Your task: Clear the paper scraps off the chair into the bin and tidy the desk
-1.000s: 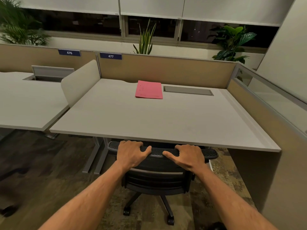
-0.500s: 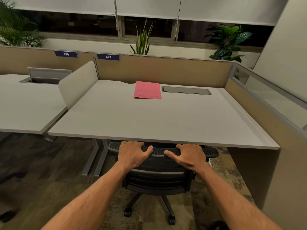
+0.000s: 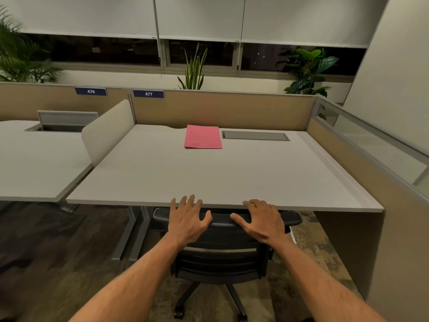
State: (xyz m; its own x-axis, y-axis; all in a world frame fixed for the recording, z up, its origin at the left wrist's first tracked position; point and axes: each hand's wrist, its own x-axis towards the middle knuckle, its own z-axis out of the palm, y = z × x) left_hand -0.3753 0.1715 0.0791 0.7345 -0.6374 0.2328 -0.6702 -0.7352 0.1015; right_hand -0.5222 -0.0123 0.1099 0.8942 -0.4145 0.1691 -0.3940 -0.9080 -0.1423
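A black mesh office chair (image 3: 220, 259) is pushed in under the pale desk (image 3: 232, 173), so its seat is hidden; only the backrest and wheeled base show. My left hand (image 3: 188, 219) hovers at the backrest's top edge with fingers spread, holding nothing. My right hand (image 3: 262, 221) lies flat on the top edge further right, fingers loose and thumb out. A pink folder (image 3: 203, 137) lies flat at the back of the desk. No paper scraps or bin are in view.
A closed grey cable hatch (image 3: 255, 135) sits to the right of the folder. A curved white divider (image 3: 106, 129) separates this desk from the neighbouring desk (image 3: 34, 163). Tan partitions (image 3: 232, 110) run behind and along the right side. Carpet lies below.
Both hands gripped the chair's backrest before; now their fingers have opened and lifted off the grip. The chair sits slightly further under the desk.
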